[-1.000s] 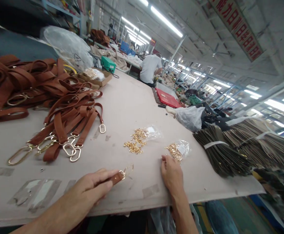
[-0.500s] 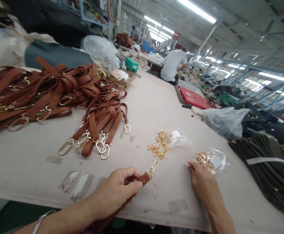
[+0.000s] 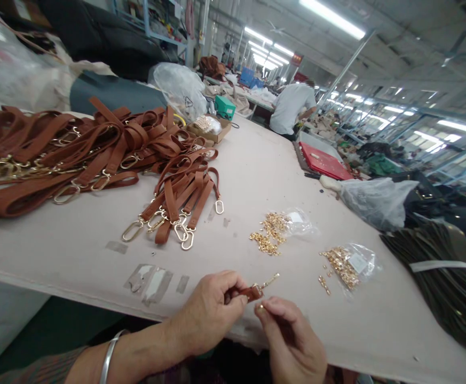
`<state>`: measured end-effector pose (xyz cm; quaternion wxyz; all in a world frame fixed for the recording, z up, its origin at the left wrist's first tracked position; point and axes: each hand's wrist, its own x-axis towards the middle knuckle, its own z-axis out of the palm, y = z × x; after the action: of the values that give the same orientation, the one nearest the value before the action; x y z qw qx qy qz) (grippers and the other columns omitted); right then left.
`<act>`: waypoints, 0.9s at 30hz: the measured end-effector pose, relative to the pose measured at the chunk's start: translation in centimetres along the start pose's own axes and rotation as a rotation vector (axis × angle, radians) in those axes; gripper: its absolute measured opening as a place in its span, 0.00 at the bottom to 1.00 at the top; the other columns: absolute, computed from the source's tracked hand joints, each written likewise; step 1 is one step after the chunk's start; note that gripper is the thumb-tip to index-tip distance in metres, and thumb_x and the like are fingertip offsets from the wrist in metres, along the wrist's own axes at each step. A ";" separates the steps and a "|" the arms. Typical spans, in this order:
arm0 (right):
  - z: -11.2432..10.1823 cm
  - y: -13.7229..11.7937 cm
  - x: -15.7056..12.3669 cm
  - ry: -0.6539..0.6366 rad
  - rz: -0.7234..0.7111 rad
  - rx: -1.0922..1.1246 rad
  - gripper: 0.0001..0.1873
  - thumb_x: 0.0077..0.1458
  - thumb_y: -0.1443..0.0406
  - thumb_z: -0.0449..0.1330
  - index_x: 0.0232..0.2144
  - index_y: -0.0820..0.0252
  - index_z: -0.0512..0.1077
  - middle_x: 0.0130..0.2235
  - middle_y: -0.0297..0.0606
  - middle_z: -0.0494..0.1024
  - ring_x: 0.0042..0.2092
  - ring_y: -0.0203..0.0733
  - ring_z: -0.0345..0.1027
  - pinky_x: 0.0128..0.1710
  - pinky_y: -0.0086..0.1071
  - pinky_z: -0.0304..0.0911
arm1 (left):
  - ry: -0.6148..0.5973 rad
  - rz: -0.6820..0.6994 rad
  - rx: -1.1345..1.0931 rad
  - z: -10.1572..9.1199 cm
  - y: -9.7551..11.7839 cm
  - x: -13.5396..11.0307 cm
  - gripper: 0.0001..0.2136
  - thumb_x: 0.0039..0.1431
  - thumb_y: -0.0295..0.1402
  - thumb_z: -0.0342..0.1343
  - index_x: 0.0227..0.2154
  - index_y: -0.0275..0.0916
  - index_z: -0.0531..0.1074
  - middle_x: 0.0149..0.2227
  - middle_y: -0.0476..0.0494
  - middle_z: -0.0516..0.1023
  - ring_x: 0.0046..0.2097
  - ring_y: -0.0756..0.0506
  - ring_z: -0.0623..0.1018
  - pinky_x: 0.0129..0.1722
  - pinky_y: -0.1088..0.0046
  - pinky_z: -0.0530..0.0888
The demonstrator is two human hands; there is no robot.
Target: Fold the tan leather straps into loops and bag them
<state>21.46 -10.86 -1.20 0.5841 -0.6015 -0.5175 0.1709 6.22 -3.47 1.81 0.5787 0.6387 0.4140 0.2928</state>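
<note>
My left hand [image 3: 216,304] is closed around the end of a brown leather strap [image 3: 252,293], which has a gold clasp [image 3: 270,279] sticking out beyond the fingers. Close beside it, my right hand [image 3: 291,333] pinches a tiny gold metal piece [image 3: 261,307] between thumb and forefinger, just below the strap end. Beyond the hands, small gold pieces [image 3: 270,234] spill from a clear plastic bag. A second clear bag [image 3: 361,261] to the right holds more gold pieces [image 3: 342,266], with several lying loose beside it.
Brown leather straps with gold clasps [image 3: 184,200] lie piled at the left. A bundle of dark strips [image 3: 441,272] sits at the right edge. Tape patches [image 3: 148,282] stick to the tabletop [image 3: 244,176]. Farther back are a red folder [image 3: 324,161], a green box [image 3: 224,107] and a person in grey [image 3: 291,106].
My right hand has come away from the right-hand bag to the strap end, now with a small gold piece pinched in it. Several loose gold pieces show beside that bag. The view has shifted slightly.
</note>
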 end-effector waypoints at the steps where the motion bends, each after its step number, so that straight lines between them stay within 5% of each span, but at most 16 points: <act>1: 0.5 -0.1 -0.4 -0.003 -0.016 -0.012 0.01 0.52 0.66 0.66 0.30 0.54 0.78 0.32 0.33 0.82 0.34 0.37 0.75 0.37 0.27 0.71 | 0.007 0.020 0.008 0.1 -0.1 -0.1 0.07 0.56 0.29 0.51 0.29 0.36 0.74 0.28 0.49 0.74 0.31 0.48 0.70 0.31 0.74 0.65; 10: 1.4 0.1 -1.4 0.022 -0.201 -0.092 0.10 0.55 0.72 0.62 0.33 0.49 0.77 0.35 0.29 0.81 0.36 0.35 0.75 0.41 0.26 0.69 | 0.011 0.138 0.032 0.2 -0.3 -0.9 0.10 0.57 0.24 0.52 0.34 0.38 0.78 0.35 0.46 0.80 0.38 0.47 0.77 0.40 0.74 0.70; 20: 1.4 -0.1 -1.8 0.052 -0.284 -0.190 0.07 0.56 0.71 0.62 0.33 0.52 0.77 0.35 0.33 0.82 0.36 0.37 0.77 0.39 0.27 0.71 | 0.031 0.201 0.095 0.4 -0.6 -1.6 0.10 0.57 0.22 0.52 0.32 0.39 0.78 0.32 0.48 0.79 0.36 0.48 0.76 0.37 0.75 0.69; 23: 1.7 0.1 -2.1 0.121 -0.205 -0.154 0.03 0.54 0.68 0.65 0.32 0.56 0.75 0.33 0.35 0.81 0.35 0.37 0.76 0.38 0.27 0.72 | 0.034 0.231 0.112 0.4 -0.6 -2.0 0.10 0.57 0.21 0.52 0.32 0.39 0.77 0.32 0.49 0.77 0.36 0.48 0.75 0.38 0.74 0.67; 27: 2.1 0.6 -3.0 0.239 0.129 0.094 0.15 0.51 0.61 0.68 0.39 0.57 0.71 0.32 0.36 0.80 0.32 0.40 0.76 0.32 0.30 0.74 | 0.030 0.263 0.141 0.5 -0.5 -2.6 0.10 0.56 0.20 0.52 0.32 0.39 0.76 0.32 0.48 0.78 0.36 0.47 0.75 0.38 0.73 0.68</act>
<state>18.79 -12.08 -3.43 0.6569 -0.6215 -0.3960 0.1593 5.30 -6.00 1.53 0.4828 0.7220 0.3549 0.3459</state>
